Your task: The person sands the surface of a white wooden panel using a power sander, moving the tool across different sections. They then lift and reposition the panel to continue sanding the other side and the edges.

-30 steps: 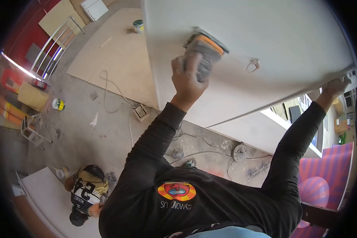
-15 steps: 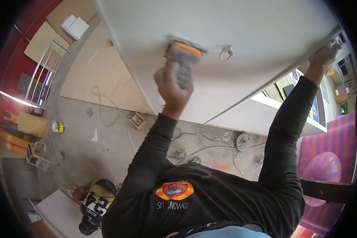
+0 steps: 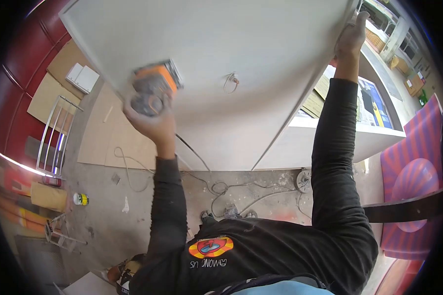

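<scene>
My left hand (image 3: 150, 118) is wrapped round an orange and grey power sander (image 3: 155, 86), its pad against the broad white panel (image 3: 197, 44). A dark cord runs down from beside that wrist. To the right of the sander, a small loop of wire (image 3: 231, 82) sticks out of the panel's face. My right hand (image 3: 351, 38) grips the panel's right edge, with the thumb showing and the other fingers partly hidden. Both hands look dusty.
Cables and a round white reel (image 3: 303, 181) lie on the floor (image 3: 147, 206). A metal rack (image 3: 56, 135) stands at left, a white-framed opening with papers (image 3: 374, 105) at right. Part of another person (image 3: 125, 273) shows at bottom left.
My left hand has moved the sander left across the panel and slightly down. The view has shifted, and my right hand now appears further left and higher. Less of the other person shows.
</scene>
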`<state>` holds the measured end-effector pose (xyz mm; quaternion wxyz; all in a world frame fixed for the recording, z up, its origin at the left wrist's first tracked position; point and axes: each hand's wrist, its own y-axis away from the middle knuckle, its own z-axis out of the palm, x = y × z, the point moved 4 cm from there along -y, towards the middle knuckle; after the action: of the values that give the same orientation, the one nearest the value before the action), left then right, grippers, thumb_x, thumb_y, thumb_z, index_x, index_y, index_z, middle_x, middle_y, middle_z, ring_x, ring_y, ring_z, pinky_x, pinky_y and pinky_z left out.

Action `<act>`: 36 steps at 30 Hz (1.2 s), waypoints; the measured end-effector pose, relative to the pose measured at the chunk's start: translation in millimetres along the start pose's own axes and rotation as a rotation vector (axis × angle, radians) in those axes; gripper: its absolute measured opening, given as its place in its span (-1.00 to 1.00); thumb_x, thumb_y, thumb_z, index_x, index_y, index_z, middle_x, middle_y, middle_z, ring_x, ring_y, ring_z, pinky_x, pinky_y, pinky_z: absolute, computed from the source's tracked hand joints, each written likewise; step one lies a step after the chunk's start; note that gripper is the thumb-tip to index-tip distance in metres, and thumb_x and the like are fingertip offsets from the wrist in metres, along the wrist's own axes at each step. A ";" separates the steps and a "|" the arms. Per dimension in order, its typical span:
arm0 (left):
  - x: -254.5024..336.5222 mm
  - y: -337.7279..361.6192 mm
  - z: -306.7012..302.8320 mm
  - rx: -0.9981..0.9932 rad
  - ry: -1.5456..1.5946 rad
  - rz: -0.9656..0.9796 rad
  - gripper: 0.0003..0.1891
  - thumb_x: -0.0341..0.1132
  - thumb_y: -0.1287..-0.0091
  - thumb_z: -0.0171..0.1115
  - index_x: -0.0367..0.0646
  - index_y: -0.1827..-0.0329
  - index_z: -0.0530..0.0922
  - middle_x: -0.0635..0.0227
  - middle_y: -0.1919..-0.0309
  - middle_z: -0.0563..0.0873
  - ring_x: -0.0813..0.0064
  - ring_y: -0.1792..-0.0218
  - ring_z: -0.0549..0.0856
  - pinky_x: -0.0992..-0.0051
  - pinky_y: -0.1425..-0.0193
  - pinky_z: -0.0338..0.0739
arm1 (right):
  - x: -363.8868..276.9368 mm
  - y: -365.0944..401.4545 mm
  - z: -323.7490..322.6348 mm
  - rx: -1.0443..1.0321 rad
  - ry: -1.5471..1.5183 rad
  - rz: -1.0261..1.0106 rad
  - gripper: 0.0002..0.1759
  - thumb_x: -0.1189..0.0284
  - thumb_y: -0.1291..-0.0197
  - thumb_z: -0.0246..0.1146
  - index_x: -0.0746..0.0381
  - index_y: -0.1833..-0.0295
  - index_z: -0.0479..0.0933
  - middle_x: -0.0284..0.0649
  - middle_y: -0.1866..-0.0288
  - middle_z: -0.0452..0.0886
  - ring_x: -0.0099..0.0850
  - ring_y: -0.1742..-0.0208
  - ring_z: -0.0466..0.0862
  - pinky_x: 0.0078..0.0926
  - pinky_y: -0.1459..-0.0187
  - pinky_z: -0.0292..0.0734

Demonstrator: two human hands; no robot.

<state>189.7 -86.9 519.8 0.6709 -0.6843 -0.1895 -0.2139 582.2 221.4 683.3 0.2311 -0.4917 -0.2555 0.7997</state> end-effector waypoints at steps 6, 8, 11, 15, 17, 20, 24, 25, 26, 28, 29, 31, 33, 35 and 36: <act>128.6 -97.8 25.0 -0.055 0.007 0.430 -0.20 -0.30 0.06 0.68 -0.14 -0.29 0.45 0.10 -0.07 0.60 -0.01 -0.11 0.60 0.09 -0.22 0.54 | 16.1 -2.1 4.0 -0.068 -0.142 0.019 -0.29 -0.06 -0.63 -0.09 0.37 -0.43 0.45 0.01 -0.33 0.63 -0.15 -0.34 0.60 -0.24 -0.34 0.48; 171.1 -91.5 42.8 -0.086 0.036 0.525 -0.23 -0.33 0.03 0.64 -0.10 -0.30 0.46 0.05 -0.10 0.58 -0.04 -0.10 0.59 0.06 -0.20 0.55 | 32.3 -9.5 -1.1 -0.067 -0.100 -0.003 -0.32 -0.02 -0.62 -0.03 0.36 -0.46 0.44 0.00 -0.35 0.61 -0.14 -0.36 0.57 -0.22 -0.37 0.44; 227.2 -52.0 65.1 -0.117 0.042 0.690 -0.25 -0.24 -0.06 0.64 -0.06 -0.34 0.47 0.11 -0.06 0.67 0.00 -0.08 0.65 0.05 -0.27 0.53 | 52.8 -19.0 -7.6 -0.066 -0.028 -0.036 -0.36 0.04 -0.60 0.07 0.33 -0.49 0.42 -0.02 -0.39 0.58 -0.12 -0.40 0.53 -0.19 -0.41 0.39; 238.4 25.8 83.9 -0.406 -0.039 0.576 -0.30 -0.28 -0.11 0.56 -0.02 -0.36 0.46 0.06 -0.07 0.58 -0.10 -0.10 0.57 -0.04 -0.25 0.49 | -28.8 116.0 19.1 0.070 0.718 -0.820 -0.50 0.44 -0.36 0.34 0.40 -0.32 0.44 0.15 -0.17 0.54 0.14 -0.15 0.49 -0.09 -0.23 0.38; 234.3 53.4 83.8 -0.438 0.003 0.550 -0.30 -0.29 -0.11 0.55 -0.03 -0.37 0.46 0.03 -0.10 0.54 -0.14 -0.11 0.54 -0.05 -0.25 0.48 | -13.5 204.9 11.2 0.053 0.603 -0.512 -0.51 0.45 -0.36 0.29 0.40 -0.34 0.45 0.18 -0.22 0.51 0.04 -0.22 0.48 -0.11 -0.18 0.39; 226.8 86.4 83.4 -0.532 0.142 0.465 -0.33 -0.40 -0.24 0.38 -0.01 -0.45 0.39 -0.14 -0.21 0.40 -0.22 -0.16 0.46 -0.04 -0.15 0.57 | -12.8 294.9 28.5 -0.164 0.481 -0.297 -0.22 0.19 -0.40 0.23 0.42 -0.57 0.24 0.27 -0.39 0.37 0.17 -0.38 0.36 0.08 -0.44 0.22; 214.7 127.3 94.3 -0.523 0.287 0.406 -0.25 -0.25 -0.33 0.41 -0.15 -0.53 0.23 -0.08 -0.29 0.31 -0.15 -0.28 0.34 -0.06 -0.35 0.39 | -17.2 292.7 28.3 -0.243 0.496 -0.269 -0.13 0.03 -0.41 0.16 0.32 -0.65 0.16 0.36 -0.47 0.23 0.28 -0.49 0.17 0.15 -0.55 0.01; 210.2 133.8 95.3 -0.512 0.310 0.365 -0.17 -0.21 -0.28 0.48 -0.17 -0.53 0.20 -0.04 -0.31 0.30 -0.09 -0.31 0.31 -0.03 -0.39 0.34 | -13.3 283.5 27.2 -0.337 0.585 -0.207 -0.13 -0.04 -0.42 0.10 0.30 -0.65 0.16 0.33 -0.50 0.21 0.30 -0.55 0.08 0.19 -0.57 -0.04; 203.5 140.8 98.3 -0.501 0.334 0.325 -0.09 -0.18 -0.22 0.55 -0.20 -0.54 0.17 0.01 -0.34 0.28 -0.03 -0.35 0.29 0.01 -0.43 0.30 | -10.4 277.8 27.7 -0.430 0.673 -0.143 -0.12 -0.10 -0.44 0.03 0.28 -0.64 0.17 0.29 -0.53 0.18 0.32 -0.60 -0.01 0.23 -0.59 -0.10; 192.5 150.9 106.0 -0.506 0.373 0.325 0.04 -0.11 -0.18 0.60 -0.29 -0.58 0.09 0.01 -0.39 0.26 0.00 -0.40 0.21 0.02 -0.53 0.17 | -21.4 272.3 30.3 -0.380 0.673 -0.152 -0.19 -0.06 -0.39 0.16 0.11 -0.62 0.27 0.38 -0.50 0.11 0.31 -0.51 0.08 0.24 -0.53 -0.01; 192.4 150.8 105.4 -0.537 0.396 0.332 0.06 -0.10 -0.17 0.61 -0.29 -0.58 0.08 0.01 -0.39 0.26 0.00 -0.40 0.21 0.02 -0.54 0.17 | -24.8 269.5 29.8 -0.360 0.708 -0.161 -0.23 -0.05 -0.36 0.19 0.11 -0.56 0.33 0.35 -0.47 0.14 0.29 -0.49 0.11 0.24 -0.51 0.02; 191.9 150.5 103.2 -0.599 0.441 0.345 0.08 -0.08 -0.16 0.61 -0.30 -0.59 0.06 0.01 -0.41 0.25 0.00 -0.41 0.20 0.02 -0.55 0.15 | -27.8 264.6 30.3 -0.341 0.746 -0.167 -0.26 -0.05 -0.34 0.22 0.11 -0.51 0.39 0.32 -0.44 0.17 0.27 -0.46 0.13 0.24 -0.49 0.06; 191.7 146.6 99.4 -0.659 0.490 0.359 0.11 -0.06 -0.15 0.62 -0.30 -0.60 0.04 0.01 -0.42 0.24 0.00 -0.42 0.20 0.02 -0.56 0.14 | -32.8 260.9 32.5 -0.270 0.790 -0.263 -0.39 0.06 -0.30 0.31 0.10 -0.37 0.49 0.24 -0.37 0.24 0.23 -0.40 0.21 0.24 -0.41 0.15; 194.8 136.2 103.1 -0.708 0.552 0.389 0.14 -0.05 -0.14 0.63 -0.30 -0.61 0.03 0.01 -0.43 0.23 0.00 -0.43 0.19 0.02 -0.57 0.12 | -31.3 256.8 36.4 -0.219 0.850 -0.333 -0.45 0.15 -0.28 0.34 0.11 -0.32 0.51 0.21 -0.34 0.28 0.21 -0.37 0.26 0.21 -0.37 0.20; 196.7 128.9 106.1 -0.728 0.584 0.407 0.15 -0.04 -0.13 0.63 -0.31 -0.62 0.02 0.01 -0.44 0.23 0.01 -0.43 0.19 0.02 -0.57 0.12 | -31.8 252.9 39.0 -0.172 0.905 -0.399 -0.51 0.24 -0.27 0.37 0.11 -0.28 0.54 0.18 -0.31 0.31 0.19 -0.33 0.30 0.18 -0.33 0.24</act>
<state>428.8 10.1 518.6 0.4421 -0.8085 0.2300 -0.3131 530.0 1.7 558.8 0.4258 -0.7481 -0.2837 0.4227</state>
